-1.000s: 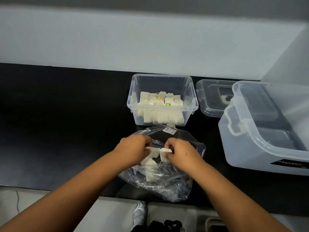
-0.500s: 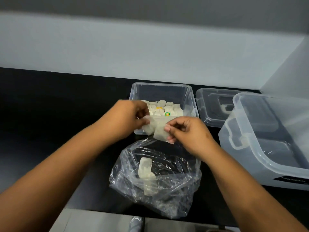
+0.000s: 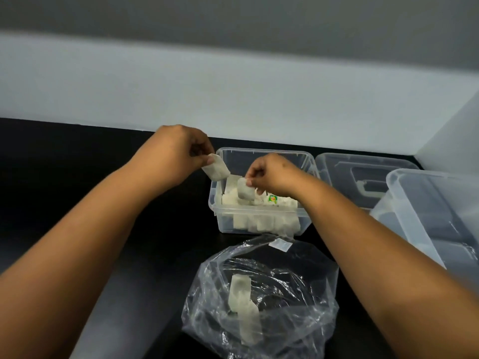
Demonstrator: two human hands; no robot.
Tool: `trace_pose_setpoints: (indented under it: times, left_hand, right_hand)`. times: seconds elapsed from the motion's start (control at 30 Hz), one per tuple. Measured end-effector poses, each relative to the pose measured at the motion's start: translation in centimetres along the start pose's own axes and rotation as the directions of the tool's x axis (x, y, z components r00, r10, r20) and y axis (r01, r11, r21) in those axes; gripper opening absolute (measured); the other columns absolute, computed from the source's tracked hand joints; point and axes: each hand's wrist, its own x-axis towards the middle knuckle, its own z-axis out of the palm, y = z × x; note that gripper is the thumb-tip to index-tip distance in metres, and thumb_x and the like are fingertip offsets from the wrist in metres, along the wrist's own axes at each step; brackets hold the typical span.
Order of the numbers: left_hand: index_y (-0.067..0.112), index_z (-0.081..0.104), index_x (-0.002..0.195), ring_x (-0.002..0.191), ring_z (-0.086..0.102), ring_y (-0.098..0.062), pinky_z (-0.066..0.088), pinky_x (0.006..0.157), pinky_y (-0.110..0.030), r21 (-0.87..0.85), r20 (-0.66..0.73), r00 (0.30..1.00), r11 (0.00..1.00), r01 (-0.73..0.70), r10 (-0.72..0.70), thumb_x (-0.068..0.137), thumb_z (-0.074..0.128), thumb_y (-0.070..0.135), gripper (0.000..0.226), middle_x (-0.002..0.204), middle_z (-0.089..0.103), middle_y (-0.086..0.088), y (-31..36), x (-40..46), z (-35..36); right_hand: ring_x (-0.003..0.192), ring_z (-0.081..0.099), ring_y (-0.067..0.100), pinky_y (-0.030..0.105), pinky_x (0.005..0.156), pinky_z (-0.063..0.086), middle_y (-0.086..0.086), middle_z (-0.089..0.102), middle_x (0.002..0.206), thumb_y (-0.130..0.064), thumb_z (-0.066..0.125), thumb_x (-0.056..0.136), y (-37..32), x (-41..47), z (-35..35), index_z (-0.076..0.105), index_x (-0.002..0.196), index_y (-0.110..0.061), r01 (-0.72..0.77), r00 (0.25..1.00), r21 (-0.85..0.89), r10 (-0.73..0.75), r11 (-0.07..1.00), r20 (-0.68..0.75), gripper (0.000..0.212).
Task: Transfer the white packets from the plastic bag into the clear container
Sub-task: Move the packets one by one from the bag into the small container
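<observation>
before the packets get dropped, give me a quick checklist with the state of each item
1. Left hand pinches a packet: ok.
2. Right hand pinches a packet: ok.
3. Right packet over the clear container: ok.
4. Left packet inside the rim: not ok, it hangs at the container's left edge.
5. Room left in the container: ok, upper part free.
6. Plastic bag emptied: not ok, packets remain.
</observation>
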Motion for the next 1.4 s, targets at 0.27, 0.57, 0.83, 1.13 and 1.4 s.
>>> trace_pose_setpoints:
  times: [0.27, 0.57, 0.83, 1.13, 1.4]
  left_hand:
    - [0.027, 0.073, 0.094, 0.081, 0.063, -0.008, 0.054, 0.076, -0.034, -0.035, 0.020, 1.000, 0.999, 0.010, -0.009, 0.086, 0.067, 0.027, 0.009, 0.086, 0.069, 0.010, -2.2, 0.1, -0.6]
    - [0.028, 0.072, 0.095, 0.079, 0.059, -0.001, 0.045, 0.068, -0.020, -0.070, 0.092, 0.995, 0.997, -0.023, 0.029, 0.087, 0.067, 0.028, 0.010, 0.087, 0.068, 0.012, -2.3, 1.2, -0.2]
    - [0.025, 0.072, 0.093, 0.078, 0.061, -0.001, 0.050, 0.072, -0.020, -0.072, 0.331, 0.929, 0.986, -0.153, 0.169, 0.085, 0.069, 0.025, 0.008, 0.088, 0.069, 0.010, 0.5, 4.6, 3.3]
    - [0.019, 0.068, 0.087, 0.065, 0.068, -0.009, 0.057, 0.075, -0.030, 0.062, 0.687, 0.714, 0.968, -0.243, 0.135, 0.086, 0.067, 0.014, 0.005, 0.072, 0.064, 0.010, 2.2, 8.0, 11.3]
    - [0.015, 0.069, 0.085, 0.058, 0.062, -0.011, 0.048, 0.052, -0.020, 0.125, 0.765, 0.643, 0.976, -0.180, 0.020, 0.084, 0.066, 0.006, 0.010, 0.074, 0.067, 0.000, 2.1, 8.2, 13.8]
  right_hand:
    - [0.074, 0.064, 0.016, 0.030, 0.071, 0.055, 0.002, 0.070, 0.084, -0.014, 0.069, 0.086, -0.3, 4.2, 3.5, 0.074, 0.089, -0.018, -0.107, 0.904, -0.101, 0.139, 0.989, 0.404, 0.007]
    - [0.077, 0.068, 0.020, 0.027, 0.064, 0.057, 0.007, 0.073, 0.094, -0.017, 0.073, 0.083, -0.9, 4.2, 4.2, 0.074, 0.094, -0.014, -0.076, 0.950, -0.233, 0.142, 0.969, 0.279, 0.012]
    - [0.073, 0.070, 0.019, 0.027, 0.066, 0.051, 0.005, 0.074, 0.081, -0.036, 0.069, 0.087, -0.5, -0.4, -1.0, 0.073, 0.092, -0.014, -0.204, 0.979, -0.236, 0.190, 0.950, -0.078, 0.023]
    - [0.065, 0.065, 0.008, 0.035, 0.072, 0.058, -0.007, 0.067, 0.068, -0.034, 0.072, 0.084, 0.3, -9.4, -1.7, 0.073, 0.081, -0.019, -0.059, 0.909, 0.139, 0.111, 0.989, -0.402, 0.015]
    - [0.054, 0.058, 0.003, 0.028, 0.068, 0.054, -0.003, 0.068, 0.066, -0.034, 0.071, 0.085, 0.9, -12.6, -0.8, 0.073, 0.079, -0.019, -0.040, 0.890, 0.199, 0.125, 0.979, -0.438, 0.016]
